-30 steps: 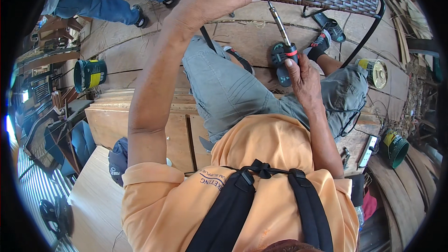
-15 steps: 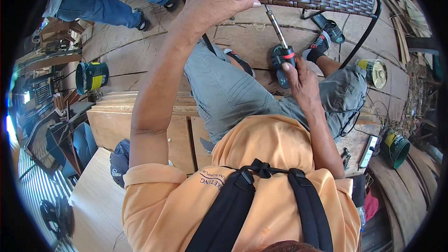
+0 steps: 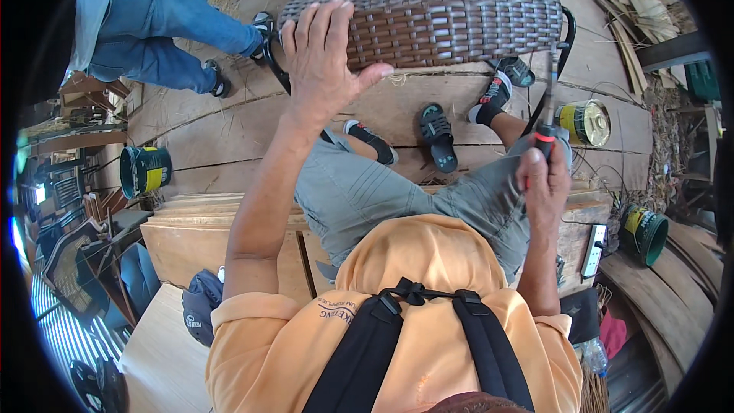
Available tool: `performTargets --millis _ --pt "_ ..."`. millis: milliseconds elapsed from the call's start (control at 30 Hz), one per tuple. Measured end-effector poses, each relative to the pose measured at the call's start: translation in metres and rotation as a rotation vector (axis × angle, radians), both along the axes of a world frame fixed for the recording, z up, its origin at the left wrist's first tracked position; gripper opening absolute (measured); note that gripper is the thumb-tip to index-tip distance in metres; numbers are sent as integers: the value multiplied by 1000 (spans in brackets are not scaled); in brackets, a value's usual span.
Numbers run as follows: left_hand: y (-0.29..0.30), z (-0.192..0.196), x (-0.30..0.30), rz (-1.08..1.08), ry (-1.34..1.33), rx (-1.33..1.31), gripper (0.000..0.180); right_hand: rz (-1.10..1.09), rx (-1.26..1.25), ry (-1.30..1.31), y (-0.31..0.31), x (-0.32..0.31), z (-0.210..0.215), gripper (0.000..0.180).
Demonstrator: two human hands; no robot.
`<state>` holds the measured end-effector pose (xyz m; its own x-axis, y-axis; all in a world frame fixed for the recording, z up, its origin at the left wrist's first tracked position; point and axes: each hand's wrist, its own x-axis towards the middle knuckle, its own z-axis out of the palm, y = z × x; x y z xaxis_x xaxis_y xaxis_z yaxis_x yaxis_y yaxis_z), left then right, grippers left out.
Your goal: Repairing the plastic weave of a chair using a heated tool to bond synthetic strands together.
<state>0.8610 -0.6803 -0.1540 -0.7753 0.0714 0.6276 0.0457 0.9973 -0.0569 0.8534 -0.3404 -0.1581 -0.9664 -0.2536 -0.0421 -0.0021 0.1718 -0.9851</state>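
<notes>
A brown woven wicker seat (image 3: 451, 27) on a black metal frame stands in front of me, its near edge facing my knees. My left hand (image 3: 319, 69) lies flat on the left end of that edge, fingers apart and thumb stretched to the right. At the right, my right hand (image 3: 549, 183) is closed round the black handle of a soldering iron (image 3: 546, 134) with a red ring. The iron's metal shaft points up and away, its tip at the seat's right corner beside the frame. Whether the tip touches the weave I cannot tell.
A sandal (image 3: 437, 138) lies between my feet. Dark green buckets (image 3: 145, 172) stand left and right, with a yellow-labelled can (image 3: 585, 124) near my right knee. A white power strip (image 3: 594, 251) is at my right. Another person's jeans (image 3: 172, 23) show at far left.
The soldering iron has gone right with my right hand, from the middle to the seat's right corner. The seat appears lower and farther left in view. My left hand still rests on it.
</notes>
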Motion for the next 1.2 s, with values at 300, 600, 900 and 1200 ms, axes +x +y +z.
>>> performTargets --millis 300,600,900,1200 --pt "26 -10 30 32 -43 7 90 8 471 339 42 -13 24 35" --pt "31 -5 36 42 -77 -1 94 92 453 183 29 -2 19 35" --pt "27 -9 36 50 -78 -46 99 144 374 41 11 0 24 33" --pt "67 17 13 -76 -71 132 54 253 256 -45 4 9 19 28"
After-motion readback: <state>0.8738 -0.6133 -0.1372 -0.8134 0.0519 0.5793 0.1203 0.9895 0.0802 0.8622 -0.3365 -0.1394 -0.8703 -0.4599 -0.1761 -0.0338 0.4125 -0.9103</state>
